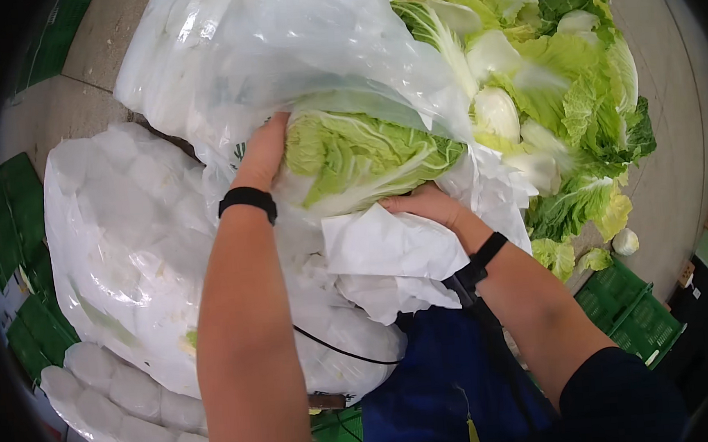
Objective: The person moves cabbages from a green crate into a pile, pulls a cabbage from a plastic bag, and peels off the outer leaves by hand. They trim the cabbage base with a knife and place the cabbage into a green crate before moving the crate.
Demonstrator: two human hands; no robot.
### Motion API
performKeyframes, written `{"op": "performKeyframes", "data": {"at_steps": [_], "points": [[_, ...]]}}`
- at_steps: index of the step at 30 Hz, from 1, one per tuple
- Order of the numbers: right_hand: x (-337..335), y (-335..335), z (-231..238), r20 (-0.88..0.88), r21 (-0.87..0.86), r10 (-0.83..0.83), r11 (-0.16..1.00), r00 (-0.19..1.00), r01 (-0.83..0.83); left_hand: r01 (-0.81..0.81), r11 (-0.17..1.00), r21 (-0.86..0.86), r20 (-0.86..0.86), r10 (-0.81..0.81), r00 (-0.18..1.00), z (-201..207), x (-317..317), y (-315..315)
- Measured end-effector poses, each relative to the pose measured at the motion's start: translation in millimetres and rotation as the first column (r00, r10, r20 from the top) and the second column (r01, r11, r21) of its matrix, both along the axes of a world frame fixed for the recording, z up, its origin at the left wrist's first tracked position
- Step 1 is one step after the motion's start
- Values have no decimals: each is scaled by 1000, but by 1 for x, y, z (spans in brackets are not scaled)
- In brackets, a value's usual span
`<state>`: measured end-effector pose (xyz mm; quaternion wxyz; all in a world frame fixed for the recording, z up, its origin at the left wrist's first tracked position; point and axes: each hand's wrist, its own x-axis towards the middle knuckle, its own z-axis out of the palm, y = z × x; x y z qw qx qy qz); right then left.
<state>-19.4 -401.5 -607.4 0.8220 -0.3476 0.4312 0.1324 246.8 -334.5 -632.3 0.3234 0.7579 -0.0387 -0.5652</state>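
A pale green napa cabbage (366, 154) lies on its side in the mouth of a translucent white plastic bag (301, 52). My left hand (265, 152) is closed around its left end, with the fingertips hidden behind it. Under its near right side my right hand (431, 205) grips it from below, next to crumpled white paper (392, 239). The bag's film arches over the far side of the cabbage. Both wrists wear black bands.
Loose cabbage leaves (558, 83) are heaped at the right. Another full plastic bag (126, 245) stands at the left. Green crates (631, 312) sit at the lower right and along the left side. A black cord (347, 354) runs below my hands.
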Motion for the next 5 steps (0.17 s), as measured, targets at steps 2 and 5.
{"op": "performKeyframes", "data": {"at_steps": [2,5], "points": [[-2,10,13,46,-169,47,985,998,-39,-85,996,-14,-109,83,991,1,4,14],[-17,31,58,93,-467,13,884,996,32,-176,940,-291,-295,87,952,-17,-14,34]]}}
